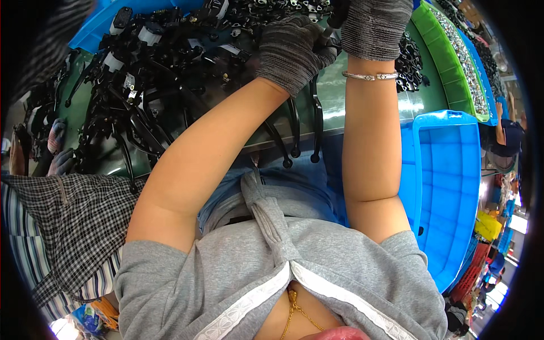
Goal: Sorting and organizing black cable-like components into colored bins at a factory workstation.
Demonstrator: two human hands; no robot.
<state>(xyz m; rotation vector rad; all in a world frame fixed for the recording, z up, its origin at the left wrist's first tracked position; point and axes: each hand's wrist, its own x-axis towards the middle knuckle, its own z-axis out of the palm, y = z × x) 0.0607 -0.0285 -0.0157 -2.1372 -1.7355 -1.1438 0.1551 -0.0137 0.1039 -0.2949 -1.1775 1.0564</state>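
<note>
Lever heap (pixel 144 130) on table (pixel 333 102), left; parts bin (pixel 445 65) right; tub (pixel 447 170) before bin.

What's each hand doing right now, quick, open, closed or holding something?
Left hand: curled, but what it holds, if anything, can't be told.
Right hand: runs to the picture's top edge; open or closed can't be told.

Three slim black levers (pixel 318 116), smooth and glossy, lie side by side right of the middle, pointing toward the near side, each slightly bowed and tipped with a small round ball; these ball ends reach past the near edge of the green tabletop (pixel 335 107), and their far ends are covered. The leftmost slants down to the right, while the other two run nearly straight. Farther off, a dark piece (pixel 338 15) is mostly hidden, its shape unclear.
</note>
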